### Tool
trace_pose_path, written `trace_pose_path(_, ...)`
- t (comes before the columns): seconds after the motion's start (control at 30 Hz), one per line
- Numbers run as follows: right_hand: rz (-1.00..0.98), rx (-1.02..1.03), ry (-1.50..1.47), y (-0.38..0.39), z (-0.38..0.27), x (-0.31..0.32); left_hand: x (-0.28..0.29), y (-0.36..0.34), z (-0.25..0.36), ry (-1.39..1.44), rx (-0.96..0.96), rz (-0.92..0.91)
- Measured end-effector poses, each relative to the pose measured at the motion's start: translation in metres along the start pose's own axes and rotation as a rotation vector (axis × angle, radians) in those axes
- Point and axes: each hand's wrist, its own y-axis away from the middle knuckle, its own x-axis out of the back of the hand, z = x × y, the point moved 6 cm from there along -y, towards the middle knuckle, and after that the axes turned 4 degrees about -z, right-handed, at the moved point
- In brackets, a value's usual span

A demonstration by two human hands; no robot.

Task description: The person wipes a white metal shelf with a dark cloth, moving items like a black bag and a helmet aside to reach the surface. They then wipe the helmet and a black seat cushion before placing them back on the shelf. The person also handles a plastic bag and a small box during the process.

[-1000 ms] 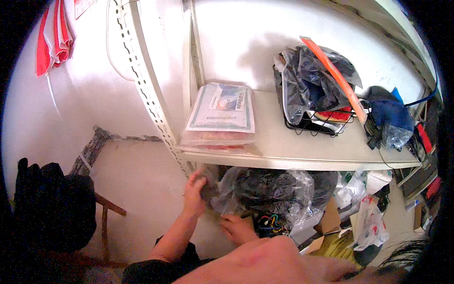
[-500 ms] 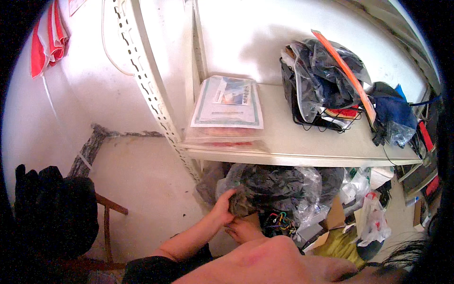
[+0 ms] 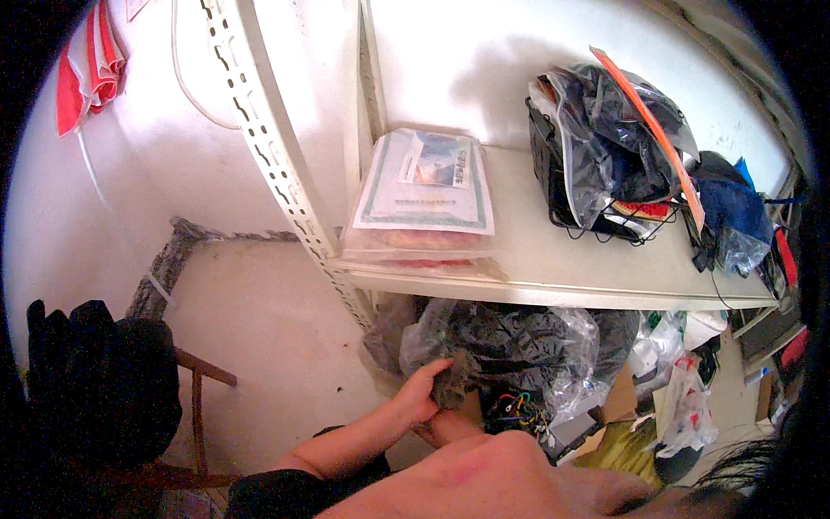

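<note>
My left hand (image 3: 424,389) is closed on a crumpled dark grey plastic bag (image 3: 451,385) under the white shelf, beside a larger black bag in clear plastic (image 3: 527,346). My right hand (image 3: 448,424) is low, just behind the left one, its fingers mostly hidden. Close to both hands are coloured cables (image 3: 514,406) among clutter. On the shelf above (image 3: 562,272) lies a stack of papers in clear sleeves (image 3: 424,190).
A wire basket (image 3: 545,156) holding dark bagged items, an orange strip (image 3: 648,130) and dark blue bundle (image 3: 731,216) sit on the shelf. Boxes, plastic bags (image 3: 687,406) and yellow cloth are below. A chair draped in black (image 3: 104,381) stands left of the perforated upright (image 3: 277,173).
My left hand has moved right and down from near the upright to beside my right hand, which is now more hidden. The view has shifted slightly, so the shelf's contents sit further right.
</note>
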Motion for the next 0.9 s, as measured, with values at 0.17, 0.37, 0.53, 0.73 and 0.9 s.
trace_pose_path(0.17,-0.013,-0.034,-0.005,0.013,0.001,-0.017,-0.01,0.006,-0.006,-0.097,-0.01,-0.07)
trace_pose_path(0.37,-0.013,-0.111,-0.006,0.015,0.003,-0.005,-0.042,0.03,0.003,-0.189,-0.174,-0.029)
trace_pose_path(0.53,-0.004,-0.315,0.015,0.014,0.001,0.018,-0.057,0.049,0.041,-0.518,-0.682,0.006)
trace_pose_path(0.73,0.757,-0.226,-0.289,0.036,0.027,0.061,-0.076,0.055,0.055,-1.073,-1.009,-0.019)
trace_pose_path(0.9,0.784,-0.211,-0.519,0.023,0.04,0.047,-0.083,0.046,0.037,-1.003,-0.716,-0.139)
